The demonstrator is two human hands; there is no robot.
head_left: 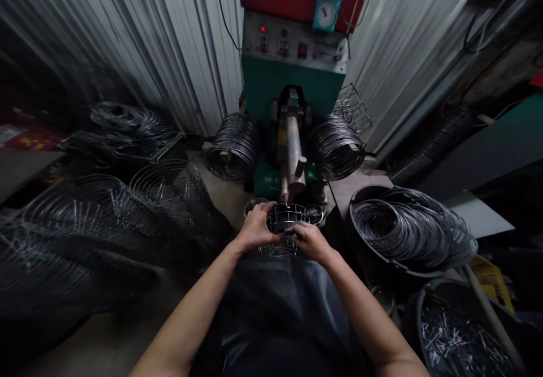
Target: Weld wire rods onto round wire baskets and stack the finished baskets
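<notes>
A small round wire basket sits under the electrode tip of a green spot welder, and a bright spot shows where tip and wire meet. My left hand is closed on the basket's left side, with orange wraps on the thumb and a finger. On the near right side, my right hand pinches with thumb and fingers at the wire frame. Exactly which wire it grips is too small to make out. Part of the basket's lower frame is hidden behind my hands.
Wire ring bundles hang left and right of the welder. At right stand a tub of wire rings and a bin of short wire pieces. Wire frames fill the left side. A blue clock hangs above the panel.
</notes>
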